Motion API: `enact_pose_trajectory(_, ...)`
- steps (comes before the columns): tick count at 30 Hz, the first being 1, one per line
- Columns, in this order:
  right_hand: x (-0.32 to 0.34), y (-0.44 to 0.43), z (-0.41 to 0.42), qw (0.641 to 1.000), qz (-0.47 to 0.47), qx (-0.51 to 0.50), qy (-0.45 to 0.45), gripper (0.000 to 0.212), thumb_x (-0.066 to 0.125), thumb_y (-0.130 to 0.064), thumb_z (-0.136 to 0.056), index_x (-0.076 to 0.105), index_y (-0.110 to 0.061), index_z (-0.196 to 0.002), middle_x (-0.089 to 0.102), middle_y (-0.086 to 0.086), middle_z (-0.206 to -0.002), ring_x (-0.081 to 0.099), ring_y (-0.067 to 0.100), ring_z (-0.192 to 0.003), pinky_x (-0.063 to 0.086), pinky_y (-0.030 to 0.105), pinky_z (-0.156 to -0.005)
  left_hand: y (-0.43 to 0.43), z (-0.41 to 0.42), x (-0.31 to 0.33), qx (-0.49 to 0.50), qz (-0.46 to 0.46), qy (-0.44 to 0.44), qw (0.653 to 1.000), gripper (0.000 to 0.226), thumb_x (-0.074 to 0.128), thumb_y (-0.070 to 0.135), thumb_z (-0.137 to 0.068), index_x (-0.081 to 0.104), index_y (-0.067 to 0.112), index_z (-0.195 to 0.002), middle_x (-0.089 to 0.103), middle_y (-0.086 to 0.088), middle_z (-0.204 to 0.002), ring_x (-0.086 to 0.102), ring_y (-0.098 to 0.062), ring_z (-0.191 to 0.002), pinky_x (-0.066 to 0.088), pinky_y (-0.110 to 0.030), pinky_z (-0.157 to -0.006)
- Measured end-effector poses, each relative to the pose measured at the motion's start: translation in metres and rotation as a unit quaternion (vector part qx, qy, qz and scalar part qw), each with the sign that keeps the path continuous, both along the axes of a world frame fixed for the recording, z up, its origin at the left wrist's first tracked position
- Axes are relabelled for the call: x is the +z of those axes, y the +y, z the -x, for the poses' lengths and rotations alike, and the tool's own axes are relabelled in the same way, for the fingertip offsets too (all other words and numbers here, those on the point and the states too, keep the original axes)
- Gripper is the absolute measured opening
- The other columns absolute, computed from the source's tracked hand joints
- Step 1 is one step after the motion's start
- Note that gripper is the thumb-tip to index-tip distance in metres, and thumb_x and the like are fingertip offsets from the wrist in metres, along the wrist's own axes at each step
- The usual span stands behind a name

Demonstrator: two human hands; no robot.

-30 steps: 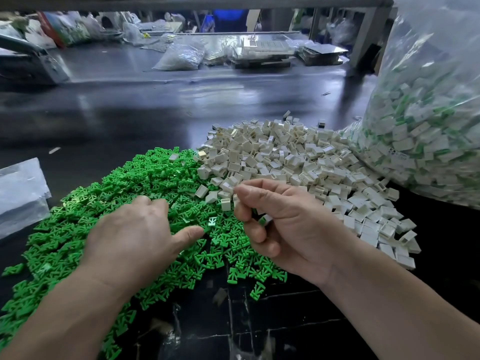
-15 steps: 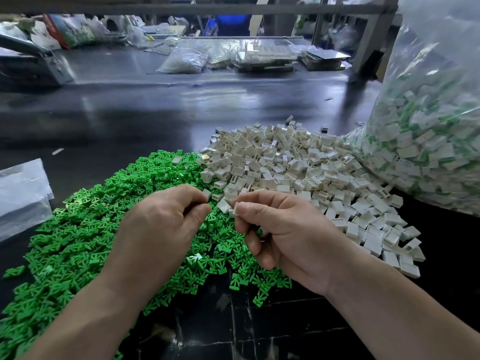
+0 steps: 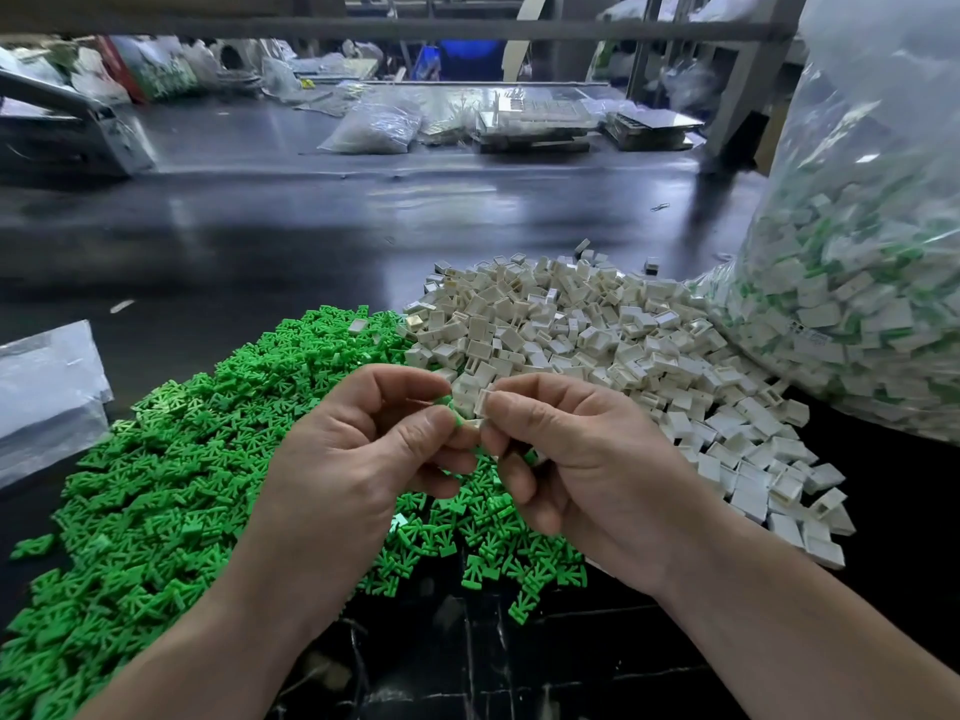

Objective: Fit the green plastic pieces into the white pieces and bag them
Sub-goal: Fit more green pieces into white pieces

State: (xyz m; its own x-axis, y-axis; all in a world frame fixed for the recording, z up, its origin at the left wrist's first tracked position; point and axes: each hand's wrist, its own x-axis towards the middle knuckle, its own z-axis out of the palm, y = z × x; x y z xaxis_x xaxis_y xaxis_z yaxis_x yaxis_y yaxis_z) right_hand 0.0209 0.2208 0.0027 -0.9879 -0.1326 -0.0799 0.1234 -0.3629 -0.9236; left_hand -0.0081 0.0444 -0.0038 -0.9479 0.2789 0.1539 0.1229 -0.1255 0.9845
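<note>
The left hand (image 3: 353, 459) has its fingers curled, thumb and forefinger pinching a green piece (image 3: 450, 414); the right hand (image 3: 587, 459) pinches a white piece (image 3: 484, 402) likewise; the two pieces touch at the fingertips (whether one sits in the other cannot be told); beneath lie the green pile (image 3: 171, 459) and, beside it, the white pile (image 3: 597, 340); a full bag (image 3: 857, 262) stands at right on the dark table (image 3: 311, 236); a flat bag (image 3: 47, 387) lies at left; smaller bags (image 3: 374, 127) line the far side.
</note>
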Motion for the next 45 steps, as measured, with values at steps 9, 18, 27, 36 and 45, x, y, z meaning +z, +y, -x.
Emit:
enact_pose_trajectory(9,0.001,0.0,-0.001,1.0,-0.003,0.022,0.004,0.008,0.068,-0.022,-0.09,0.074,-0.018,-0.086,0.066,0.007,-0.078,0.053,0.014,-0.049,0.039,0.021,-0.035,-0.003,0.002,0.001,0.002,-0.049,-0.035,0.998,0.006,0.067,0.028,-0.087,0.071,0.025,-0.087,0.074,-0.015,-0.098,0.073,-0.032,-0.087,0.057,-0.028,-0.061)
enact_pose_trajectory(18,-0.002,-0.003,-0.003,0.998,-0.048,0.029,0.021,0.011,0.07,-0.024,-0.09,0.07,-0.014,-0.09,0.064,0.007,-0.075,0.053,0.014,-0.049,0.04,0.021,-0.036,-0.001,0.002,0.003,-0.016,-0.123,-0.099,0.987,0.015,0.076,0.025,-0.07,0.074,0.016,-0.082,0.063,-0.007,-0.07,0.06,-0.017,-0.06,0.052,-0.026,-0.05)
enact_pose_trajectory(27,-0.002,-0.005,-0.005,0.985,-0.147,-0.011,0.085,0.016,0.064,-0.036,-0.091,0.069,-0.021,-0.086,0.065,0.002,-0.073,0.053,0.022,-0.053,0.041,0.025,-0.04,0.0,-0.005,0.001,0.003,-0.051,-0.037,0.998,0.016,0.072,0.036,-0.075,0.072,0.021,-0.082,0.069,-0.011,-0.077,0.065,-0.021,-0.063,0.051,-0.026,-0.053)
enact_pose_trajectory(36,-0.001,-0.005,-0.007,0.978,-0.178,-0.009,0.106,0.014,0.063,-0.035,-0.091,0.069,-0.023,-0.086,0.063,-0.001,-0.07,0.055,0.018,-0.054,0.043,0.026,-0.041,0.001,-0.008,0.005,-0.021,-0.033,-0.039,0.998,0.025,0.074,0.041,-0.079,0.07,0.016,-0.082,0.07,-0.017,-0.079,0.064,-0.024,-0.066,0.051,-0.028,-0.054)
enact_pose_trajectory(45,0.007,0.002,-0.008,0.991,-0.083,0.095,0.046,0.021,0.063,-0.034,-0.093,0.068,-0.026,-0.074,0.055,-0.002,-0.062,0.044,0.007,-0.04,0.031,0.015,-0.033,-0.004,-0.006,0.012,-0.238,-0.192,-0.201,0.931,0.043,0.081,0.03,-0.077,0.07,0.008,-0.113,0.069,-0.014,-0.074,0.069,-0.02,-0.059,0.054,-0.025,-0.045)
